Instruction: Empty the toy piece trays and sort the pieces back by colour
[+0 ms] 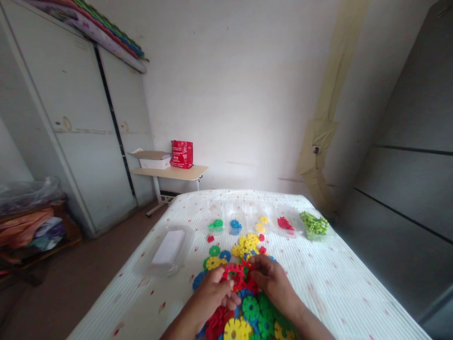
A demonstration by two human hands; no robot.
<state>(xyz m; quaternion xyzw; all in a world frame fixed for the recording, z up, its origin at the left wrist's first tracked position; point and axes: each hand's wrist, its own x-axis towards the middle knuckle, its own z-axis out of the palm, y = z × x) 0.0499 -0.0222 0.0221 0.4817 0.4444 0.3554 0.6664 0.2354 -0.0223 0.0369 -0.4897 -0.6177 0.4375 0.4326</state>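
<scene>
Over a heap of notched plastic discs, my left hand (217, 287) pinches a joined piece of red notched discs (233, 270). My right hand (274, 279) has thumb and fingertips closed on the right side of the same red piece. Beneath and around both hands lie loose discs: a green disc (250, 308), a yellow disc (236, 329), red discs (218, 322) and blue discs (198, 281). Just beyond the hands sits a pile of yellow discs (245, 245). Part of the heap is hidden by my hands.
Clear boxes along the far side hold green discs (216, 224), blue discs (235, 226), yellow discs (261, 226), red discs (285, 225) and light green pieces (314, 224). A clear container (169, 250) with a white label lies at left on the striped tablecloth (339, 283).
</scene>
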